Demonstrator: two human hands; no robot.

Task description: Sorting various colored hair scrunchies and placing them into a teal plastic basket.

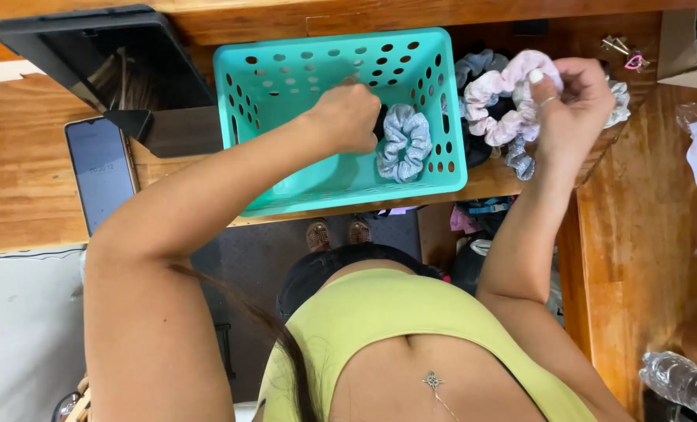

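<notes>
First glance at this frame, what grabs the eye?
The teal perforated basket at centre on the wooden table, with the left hand closed inside it beside a grey scrunchie. To its right, the right hand lifts a pale pink scrunchie from a pile.

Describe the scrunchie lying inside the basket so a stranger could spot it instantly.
Find the turquoise perforated basket on the wooden counter. At its right wall, beside the left hand, lies a pale blue-grey scrunchie. It alone sits inside; the pink scrunchie is outside, at the right hand.

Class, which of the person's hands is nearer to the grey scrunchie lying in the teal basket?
Left. The left hand is inside the teal basket, right beside the grey scrunchie; the right hand is outside it, holding a pink scrunchie.
</notes>
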